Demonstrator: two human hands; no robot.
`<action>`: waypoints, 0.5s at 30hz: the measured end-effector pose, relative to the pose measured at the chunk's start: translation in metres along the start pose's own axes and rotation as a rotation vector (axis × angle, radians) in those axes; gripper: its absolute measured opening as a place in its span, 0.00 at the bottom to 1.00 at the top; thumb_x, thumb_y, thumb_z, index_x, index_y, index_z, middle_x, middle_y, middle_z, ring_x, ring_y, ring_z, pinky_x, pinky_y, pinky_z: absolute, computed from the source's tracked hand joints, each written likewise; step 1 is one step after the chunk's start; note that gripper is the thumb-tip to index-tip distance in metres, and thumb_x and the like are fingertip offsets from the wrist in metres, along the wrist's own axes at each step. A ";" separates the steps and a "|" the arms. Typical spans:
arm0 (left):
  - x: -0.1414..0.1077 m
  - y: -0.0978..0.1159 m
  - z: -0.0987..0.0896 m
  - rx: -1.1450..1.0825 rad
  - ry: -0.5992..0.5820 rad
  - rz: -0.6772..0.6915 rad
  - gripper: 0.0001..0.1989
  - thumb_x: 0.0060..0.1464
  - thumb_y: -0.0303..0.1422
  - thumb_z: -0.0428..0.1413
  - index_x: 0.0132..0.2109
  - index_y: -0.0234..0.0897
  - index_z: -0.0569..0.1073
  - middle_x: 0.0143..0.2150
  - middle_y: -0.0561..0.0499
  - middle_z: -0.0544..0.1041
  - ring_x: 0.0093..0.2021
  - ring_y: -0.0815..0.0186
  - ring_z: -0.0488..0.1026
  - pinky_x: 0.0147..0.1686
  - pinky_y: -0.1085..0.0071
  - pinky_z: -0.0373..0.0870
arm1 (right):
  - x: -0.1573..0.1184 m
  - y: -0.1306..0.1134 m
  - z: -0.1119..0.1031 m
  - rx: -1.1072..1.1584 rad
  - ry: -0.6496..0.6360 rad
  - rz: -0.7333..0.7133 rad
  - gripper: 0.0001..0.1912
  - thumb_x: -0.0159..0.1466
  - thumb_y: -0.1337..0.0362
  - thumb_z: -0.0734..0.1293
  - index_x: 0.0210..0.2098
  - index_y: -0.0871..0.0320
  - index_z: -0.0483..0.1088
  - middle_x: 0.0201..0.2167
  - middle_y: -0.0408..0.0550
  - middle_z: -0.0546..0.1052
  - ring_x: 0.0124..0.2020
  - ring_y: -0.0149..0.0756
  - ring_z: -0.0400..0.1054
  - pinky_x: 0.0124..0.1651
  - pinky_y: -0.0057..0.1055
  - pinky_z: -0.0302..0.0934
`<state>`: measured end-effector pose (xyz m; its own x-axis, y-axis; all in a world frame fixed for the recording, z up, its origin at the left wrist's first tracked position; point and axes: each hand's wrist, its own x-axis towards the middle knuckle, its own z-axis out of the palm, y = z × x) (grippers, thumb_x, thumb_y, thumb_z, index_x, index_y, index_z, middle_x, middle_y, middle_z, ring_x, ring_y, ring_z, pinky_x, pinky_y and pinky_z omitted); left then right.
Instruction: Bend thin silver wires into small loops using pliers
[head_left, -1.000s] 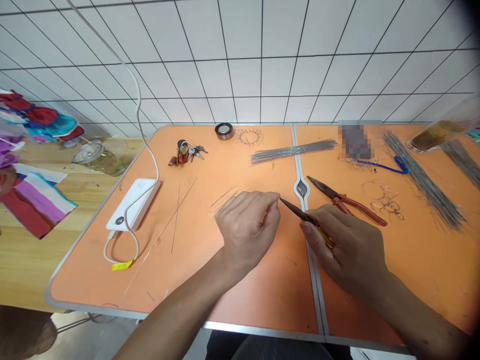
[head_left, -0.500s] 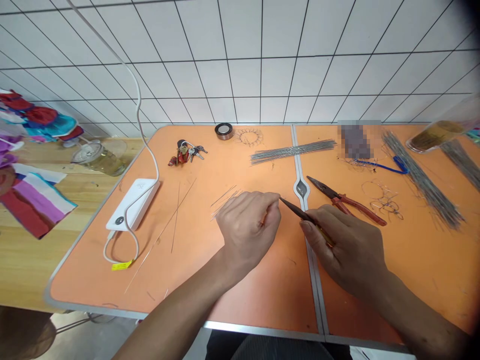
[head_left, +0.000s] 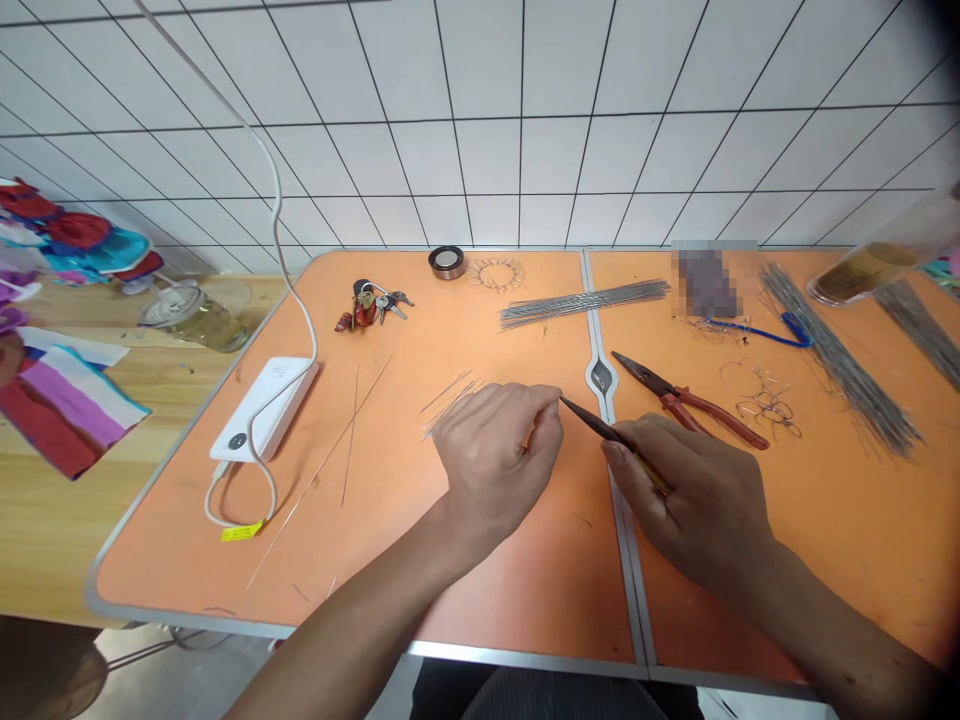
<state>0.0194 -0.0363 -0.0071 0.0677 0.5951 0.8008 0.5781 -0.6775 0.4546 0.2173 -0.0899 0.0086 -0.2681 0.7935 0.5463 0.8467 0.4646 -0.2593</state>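
Observation:
My left hand (head_left: 499, 445) is closed over the middle of the orange table (head_left: 540, 600), thumb and forefinger pinched together. What lies inside its fingers is hidden. Several thin wires (head_left: 450, 395) show beyond its knuckles; whether they lie on the table or come out of the fist I cannot tell. My right hand (head_left: 694, 495) grips a slim dark pointed tool (head_left: 600, 425) with a yellowish handle. The tool's tip meets the left hand's pinched fingertips. Behind the right hand lie pliers (head_left: 686, 400) with red handles, jaws towards the upper left.
Wire bundles (head_left: 585, 303) (head_left: 840, 360) lie at the back and right, near bent wire loops (head_left: 772, 405). Keys (head_left: 375, 305), a tape roll (head_left: 447, 262) and a wire ring (head_left: 495, 273) lie at the back left. A white power bank (head_left: 266, 405) with a cable sits left.
The view has shifted very slightly. Both hands and the pointed tool keep practically the same pose.

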 end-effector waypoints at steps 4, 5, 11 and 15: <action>0.000 0.000 0.000 -0.008 0.005 -0.014 0.12 0.59 0.17 0.57 0.38 0.38 0.80 0.26 0.57 0.79 0.26 0.70 0.74 0.32 0.70 0.70 | 0.001 0.000 0.001 0.004 0.005 -0.006 0.14 0.80 0.62 0.64 0.39 0.58 0.78 0.28 0.42 0.78 0.30 0.33 0.77 0.31 0.35 0.53; 0.000 0.000 0.000 -0.012 0.007 -0.020 0.12 0.59 0.17 0.57 0.38 0.38 0.80 0.26 0.57 0.79 0.26 0.70 0.74 0.32 0.70 0.70 | 0.002 0.001 0.002 0.010 0.002 -0.006 0.14 0.80 0.62 0.64 0.40 0.58 0.78 0.28 0.42 0.78 0.30 0.34 0.77 0.32 0.35 0.54; 0.001 -0.001 0.000 -0.012 0.014 -0.020 0.12 0.58 0.16 0.58 0.38 0.38 0.80 0.26 0.57 0.79 0.26 0.70 0.74 0.32 0.70 0.70 | 0.001 0.003 0.003 -0.015 0.005 0.004 0.14 0.80 0.60 0.65 0.41 0.57 0.78 0.31 0.44 0.80 0.31 0.35 0.78 0.33 0.36 0.55; 0.000 0.000 0.000 -0.007 0.005 -0.016 0.12 0.58 0.16 0.58 0.37 0.38 0.79 0.26 0.57 0.78 0.26 0.70 0.74 0.32 0.70 0.70 | 0.000 0.004 0.003 -0.008 -0.001 0.005 0.14 0.80 0.61 0.65 0.41 0.57 0.79 0.31 0.44 0.81 0.32 0.35 0.78 0.34 0.36 0.55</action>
<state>0.0193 -0.0357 -0.0069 0.0541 0.6041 0.7951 0.5732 -0.6708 0.4706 0.2188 -0.0868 0.0055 -0.2644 0.7962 0.5442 0.8516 0.4576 -0.2558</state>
